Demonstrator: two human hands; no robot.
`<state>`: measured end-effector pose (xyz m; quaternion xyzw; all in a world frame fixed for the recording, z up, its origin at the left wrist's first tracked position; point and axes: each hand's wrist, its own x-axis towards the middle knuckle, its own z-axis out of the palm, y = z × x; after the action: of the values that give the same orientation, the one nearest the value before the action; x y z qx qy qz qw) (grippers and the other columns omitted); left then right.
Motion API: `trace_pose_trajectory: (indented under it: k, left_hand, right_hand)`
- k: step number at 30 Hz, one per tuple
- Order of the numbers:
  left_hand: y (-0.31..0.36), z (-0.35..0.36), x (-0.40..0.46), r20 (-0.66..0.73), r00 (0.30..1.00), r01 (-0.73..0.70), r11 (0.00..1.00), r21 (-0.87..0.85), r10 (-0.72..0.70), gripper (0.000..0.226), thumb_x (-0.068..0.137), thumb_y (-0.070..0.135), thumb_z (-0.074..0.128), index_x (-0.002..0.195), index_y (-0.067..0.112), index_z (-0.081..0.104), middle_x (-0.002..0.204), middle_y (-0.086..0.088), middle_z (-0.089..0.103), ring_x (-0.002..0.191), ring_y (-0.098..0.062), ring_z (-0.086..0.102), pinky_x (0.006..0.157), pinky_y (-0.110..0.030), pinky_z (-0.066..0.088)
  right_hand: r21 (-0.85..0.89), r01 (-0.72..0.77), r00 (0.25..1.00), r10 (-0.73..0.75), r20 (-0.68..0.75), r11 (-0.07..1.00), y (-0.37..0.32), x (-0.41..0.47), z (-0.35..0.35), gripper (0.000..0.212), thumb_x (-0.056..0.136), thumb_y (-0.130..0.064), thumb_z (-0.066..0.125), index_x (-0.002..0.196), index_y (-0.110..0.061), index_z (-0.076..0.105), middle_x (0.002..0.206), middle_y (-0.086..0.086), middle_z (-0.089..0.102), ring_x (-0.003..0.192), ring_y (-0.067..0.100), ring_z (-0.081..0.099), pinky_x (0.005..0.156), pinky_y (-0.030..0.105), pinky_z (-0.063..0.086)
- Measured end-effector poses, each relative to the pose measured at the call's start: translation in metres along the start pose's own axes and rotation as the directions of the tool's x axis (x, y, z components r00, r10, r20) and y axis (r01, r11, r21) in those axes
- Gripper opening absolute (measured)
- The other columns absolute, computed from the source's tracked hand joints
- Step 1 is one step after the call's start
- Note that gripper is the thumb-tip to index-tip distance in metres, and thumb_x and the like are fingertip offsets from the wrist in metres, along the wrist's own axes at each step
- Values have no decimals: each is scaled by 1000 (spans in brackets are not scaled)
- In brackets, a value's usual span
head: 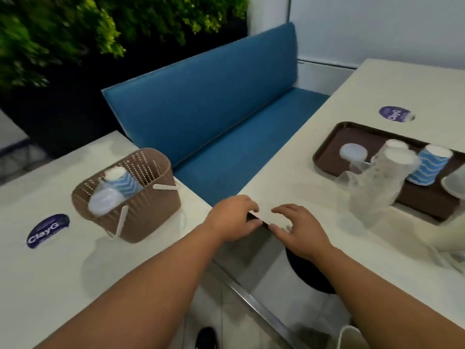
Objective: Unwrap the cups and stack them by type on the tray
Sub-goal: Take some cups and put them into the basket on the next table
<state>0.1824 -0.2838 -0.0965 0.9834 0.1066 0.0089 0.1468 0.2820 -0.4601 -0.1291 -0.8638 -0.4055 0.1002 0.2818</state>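
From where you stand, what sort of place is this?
Probably a café or canteen: a blue booth bench between pale tables, a brown serving tray holding disposable cups, and a plant wall behind.

Colours and patterns across the two benches and the seat between them.
Off-white bench (314, 137) tops, each with a dark blue round sticker (395, 114) lettered in white; brown tray (329, 149); tan perforated basket (151, 197) with white handles; paper cups (427, 165) in light blue and white wavy stripes; clear cups (382, 182); blue upholstered seat (214, 102); green foliage wall (63, 34).
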Motion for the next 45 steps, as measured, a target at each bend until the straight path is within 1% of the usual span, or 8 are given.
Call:
trace_pose_trajectory:
  k: [4, 8, 11, 14, 20, 27, 32, 45]
  left_hand:
    - [-91, -72, -26, -359, 922, 104, 987, -127, -143, 20, 88, 38, 64, 95, 20, 71, 91, 5, 68, 86, -15, 62, 81, -33, 49]
    - [-179, -147, -50, -519, 753, 363, 913, -183, -404, 19, 88, 36, 60, 86, 20, 71, 79, 4, 67, 76, -17, 60, 72, -33, 50]
    - [-253, -173, -67, -377, 631, 676, 719, -162, -678, 24, 90, 32, 56, 91, 13, 70, 88, -6, 69, 82, -26, 62, 71, -31, 50]
    - [-303, -169, -74, -97, 590, 798, 597, -78, -802, 41, 95, 40, 47, 99, 5, 68, 101, -16, 69, 90, -32, 64, 77, -32, 52]
    - [-320, -149, -58, 98, 690, 715, 656, -241, -717, 46, 103, 33, 35, 105, -1, 67, 109, -22, 66, 102, -35, 61, 79, -33, 44]
    - [-333, -139, -26, 238, 713, 696, 627, -350, -659, 42, 103, 28, 37, 106, -5, 63, 114, -27, 64, 107, -38, 60, 78, -34, 43]
    - [-333, -118, 4, 510, 635, 771, 516, -373, -580, 63, 104, 49, 26, 145, 4, 38, 149, -16, 41, 124, -31, 49, 100, -41, 43]
    - [-356, -72, 18, 789, 452, 882, 338, -327, -417, 90, 89, 76, 23, 146, 7, 36, 150, -14, 40, 138, -28, 38, 116, -40, 29]
  right_hand:
    - [92, 113, 993, -114, 0, 989, -95, 76, 30, 49, 86, -46, 60, 128, -21, 63, 128, -2, 62, 117, 18, 57, 102, 30, 41]
    - [122, 281, 958, -285, 14, 952, -188, 142, 65, 46, 92, -38, 64, 134, -20, 58, 130, -3, 59, 117, 16, 55, 100, 30, 42]
    - [105, 365, 924, -374, 79, 925, -247, 179, 90, 49, 93, -34, 63, 140, -22, 53, 136, -3, 55, 120, 16, 52, 100, 28, 39]
    - [29, 405, 886, -401, 233, 914, -290, 208, 123, 57, 93, -33, 63, 145, -18, 45, 145, 4, 50, 129, 23, 49, 109, 34, 39]
    - [-15, 359, 861, -325, 392, 933, -331, 238, 162, 74, 86, -27, 68, 150, -12, 34, 145, 12, 47, 131, 32, 46, 109, 44, 39]
    - [-165, 279, 922, -216, 322, 946, -309, 255, 152, 40, 79, -20, 60, 118, -11, 62, 137, 7, 51, 120, 29, 53, 95, 38, 47]
    - [-271, 172, 943, -80, 322, 947, -300, 248, 141, 35, 82, -20, 62, 115, -10, 57, 130, 10, 48, 102, 29, 56, 72, 32, 41]
    - [-302, 168, 933, -53, 355, 938, -296, 238, 134, 39, 86, -21, 60, 122, -11, 51, 132, 12, 44, 105, 31, 54, 70, 33, 38]
